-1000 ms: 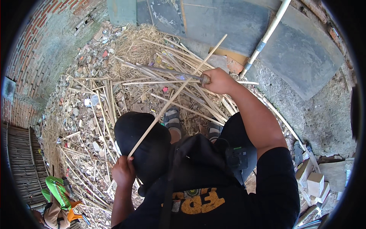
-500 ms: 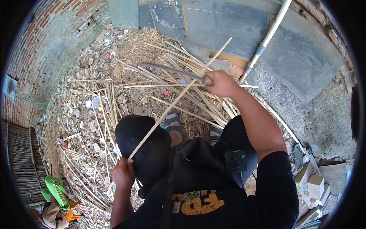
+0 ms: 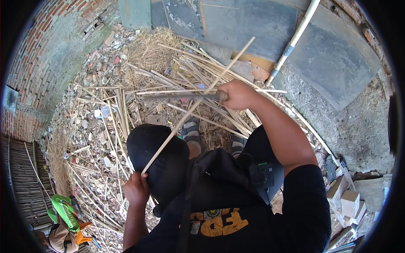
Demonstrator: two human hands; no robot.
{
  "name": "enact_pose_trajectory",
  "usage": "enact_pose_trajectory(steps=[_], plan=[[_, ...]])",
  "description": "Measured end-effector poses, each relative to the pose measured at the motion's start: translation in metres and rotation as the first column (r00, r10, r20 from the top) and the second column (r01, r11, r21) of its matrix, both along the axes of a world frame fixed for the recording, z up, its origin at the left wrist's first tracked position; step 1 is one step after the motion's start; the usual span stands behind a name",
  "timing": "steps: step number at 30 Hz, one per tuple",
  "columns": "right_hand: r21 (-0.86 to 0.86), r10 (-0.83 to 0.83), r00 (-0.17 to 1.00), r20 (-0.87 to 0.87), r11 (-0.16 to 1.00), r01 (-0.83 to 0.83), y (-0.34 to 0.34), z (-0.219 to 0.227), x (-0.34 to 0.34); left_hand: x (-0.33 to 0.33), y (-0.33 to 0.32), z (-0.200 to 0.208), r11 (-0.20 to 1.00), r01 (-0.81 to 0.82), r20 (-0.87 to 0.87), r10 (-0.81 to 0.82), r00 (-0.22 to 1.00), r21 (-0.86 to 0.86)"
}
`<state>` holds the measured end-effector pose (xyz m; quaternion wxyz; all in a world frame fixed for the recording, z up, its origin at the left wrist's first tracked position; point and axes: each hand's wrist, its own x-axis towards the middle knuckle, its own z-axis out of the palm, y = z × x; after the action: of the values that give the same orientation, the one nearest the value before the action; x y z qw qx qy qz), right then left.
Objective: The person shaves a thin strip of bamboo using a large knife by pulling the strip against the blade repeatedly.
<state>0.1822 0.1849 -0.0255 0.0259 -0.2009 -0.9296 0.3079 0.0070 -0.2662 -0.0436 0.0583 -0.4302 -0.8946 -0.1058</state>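
Note:
My left hand (image 3: pixel 137 189) is closed round the near end of a long, pale bamboo strip (image 3: pixel 177 127), which slants up and to the right across my knee. My right hand (image 3: pixel 239 95) grips the handle of a machete (image 3: pixel 177 97). The dark blade points left and crosses the strip; motion blurs it slightly. I cannot tell whether blade and strip touch. Beneath them lies a loose pile of similar bamboo strips (image 3: pixel 230 117), near my sandalled feet (image 3: pixel 191 131).
Rubble (image 3: pixel 90 116) and scattered strips cover the ground to the left. Dry straw (image 3: pixel 154 46) lies ahead. A white pipe (image 3: pixel 295 40) leans by grey panels (image 3: pixel 249 27). Brick wall (image 3: pixel 31 71) and slatted screen (image 3: pixel 23 177) stand left, blocks (image 3: pixel 350 204) at right.
My right hand has moved the machete toward me and a little left along the bamboo strip. My left hand keeps its hold almost in place.

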Motion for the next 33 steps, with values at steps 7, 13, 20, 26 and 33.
enact_pose_trajectory(steps=[7,13,20,26,33], plan=[[0.024,-0.119,0.988,-0.104,0.992,0.122,0.002,-0.004,0.001,-0.001,0.004,0.006,1.000,-0.002,0.007,0.002,1.000,-0.021],[0.007,-0.127,0.990,-0.060,0.992,0.128,0.025,-0.014,0.004,0.001,0.005,0.003,1.000,-0.021,0.054,0.022,0.998,-0.004],[0.186,-0.065,0.991,-0.121,0.979,0.087,-0.012,-0.004,-0.002,0.002,0.007,0.016,0.996,-0.043,0.126,0.053,0.991,-0.081],[0.017,-0.205,0.969,-0.137,0.978,0.209,0.024,-0.014,0.012,-0.003,0.009,0.005,0.999,0.026,0.065,-0.028,0.998,0.026],[0.029,-0.103,0.995,-0.001,0.994,0.103,0.013,-0.011,0.002,-0.003,0.002,0.001,1.000,-0.015,0.057,0.015,0.998,-0.002]])
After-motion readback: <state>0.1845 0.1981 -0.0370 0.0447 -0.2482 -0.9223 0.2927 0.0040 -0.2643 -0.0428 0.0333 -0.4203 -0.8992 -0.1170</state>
